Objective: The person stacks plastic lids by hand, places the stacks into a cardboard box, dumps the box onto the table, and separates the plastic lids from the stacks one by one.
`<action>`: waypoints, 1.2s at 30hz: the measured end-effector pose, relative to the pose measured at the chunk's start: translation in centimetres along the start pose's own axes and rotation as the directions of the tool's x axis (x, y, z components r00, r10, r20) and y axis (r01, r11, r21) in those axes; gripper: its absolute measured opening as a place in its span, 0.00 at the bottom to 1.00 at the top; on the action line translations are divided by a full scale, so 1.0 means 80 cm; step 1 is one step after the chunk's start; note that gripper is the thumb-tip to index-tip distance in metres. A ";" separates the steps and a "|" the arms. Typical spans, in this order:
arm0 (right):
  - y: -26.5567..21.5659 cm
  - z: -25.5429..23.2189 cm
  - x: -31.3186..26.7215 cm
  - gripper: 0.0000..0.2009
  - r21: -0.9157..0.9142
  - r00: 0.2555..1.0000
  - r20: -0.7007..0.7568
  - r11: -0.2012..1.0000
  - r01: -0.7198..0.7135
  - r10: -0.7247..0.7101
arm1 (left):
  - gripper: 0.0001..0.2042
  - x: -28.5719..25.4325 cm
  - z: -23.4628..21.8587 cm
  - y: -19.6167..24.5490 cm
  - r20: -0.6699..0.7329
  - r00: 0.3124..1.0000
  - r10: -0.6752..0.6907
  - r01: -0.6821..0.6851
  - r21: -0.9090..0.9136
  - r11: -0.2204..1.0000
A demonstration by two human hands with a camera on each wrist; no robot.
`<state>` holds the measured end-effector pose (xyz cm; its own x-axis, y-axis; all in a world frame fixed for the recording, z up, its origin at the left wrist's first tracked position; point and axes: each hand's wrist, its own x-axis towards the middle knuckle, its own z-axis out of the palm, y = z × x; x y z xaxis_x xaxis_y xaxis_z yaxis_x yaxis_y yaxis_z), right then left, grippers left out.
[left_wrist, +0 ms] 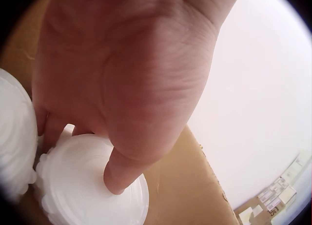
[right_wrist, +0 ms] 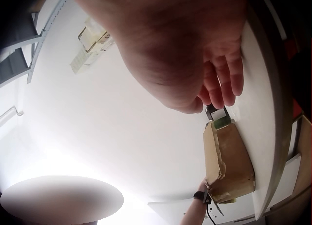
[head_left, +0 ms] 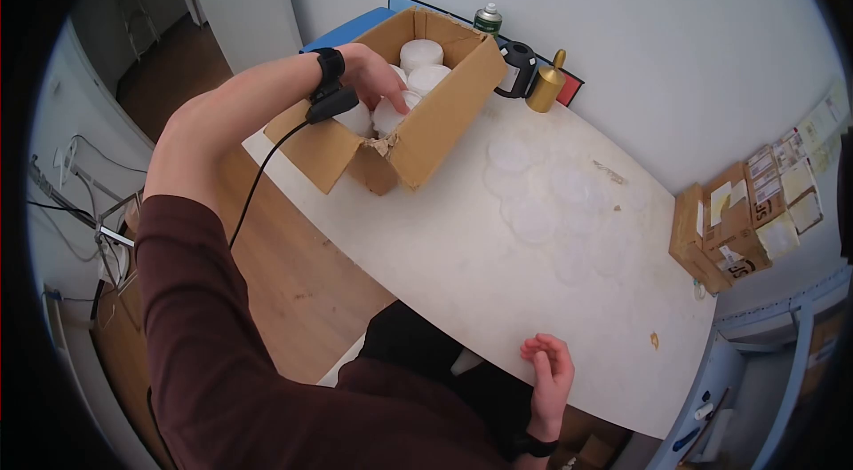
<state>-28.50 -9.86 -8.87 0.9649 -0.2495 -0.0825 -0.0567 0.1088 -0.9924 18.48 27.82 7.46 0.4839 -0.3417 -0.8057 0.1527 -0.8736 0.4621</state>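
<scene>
Right hand (head_left: 549,370) rests on table (head_left: 462,257); left hand (head_left: 373,77) grips white lid (left_wrist: 92,183).

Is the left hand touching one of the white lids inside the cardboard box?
Touching. The left wrist view shows the left hand with its thumb pressed on the white lid in the cardboard box.

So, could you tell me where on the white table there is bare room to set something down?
The widest bare stretch of the table lies between the cardboard box and the right hand at the near edge. Translucent lids fill the middle towards the wall. The box is crowded with white containers, where the left hand reaches in.
</scene>
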 end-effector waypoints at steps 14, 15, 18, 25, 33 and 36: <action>0.001 0.002 0.000 0.12 -0.017 1.000 -0.003 0.999 0.027 -0.027 | 0.39 0.021 -0.010 -0.003 -0.271 0.949 0.157 0.017 0.545 0.838; 0.002 0.003 0.000 0.12 -0.019 1.000 0.000 0.999 0.026 -0.026 | 0.41 0.017 -0.007 -0.002 -0.332 0.929 0.164 0.062 0.576 0.815; 0.001 0.002 0.001 0.13 -0.033 1.000 0.000 0.999 0.027 -0.027 | 0.45 -0.025 0.001 0.015 -0.450 0.859 0.245 0.111 0.630 0.769; 0.003 0.004 0.001 0.12 -0.081 0.999 -0.011 0.996 0.029 -0.030 | 0.49 -0.004 -0.007 0.000 -0.555 0.772 0.310 0.202 0.677 0.708; 0.006 0.002 0.001 0.12 -0.042 0.999 -0.011 0.998 0.041 -0.041 | 0.47 -0.025 -0.001 0.019 -0.541 0.817 0.201 0.240 0.634 0.735; 0.005 0.000 -0.001 0.12 -0.043 0.999 -0.006 0.998 0.040 -0.041 | 0.45 -0.062 -0.003 0.030 -0.488 0.853 0.184 0.230 0.668 0.708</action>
<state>-28.60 -9.76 -9.29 0.9647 -0.2597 -0.0425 -0.0286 0.0574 -0.9979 16.70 27.48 12.65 0.8617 -0.2827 -0.4213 -0.3563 -0.9283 -0.1059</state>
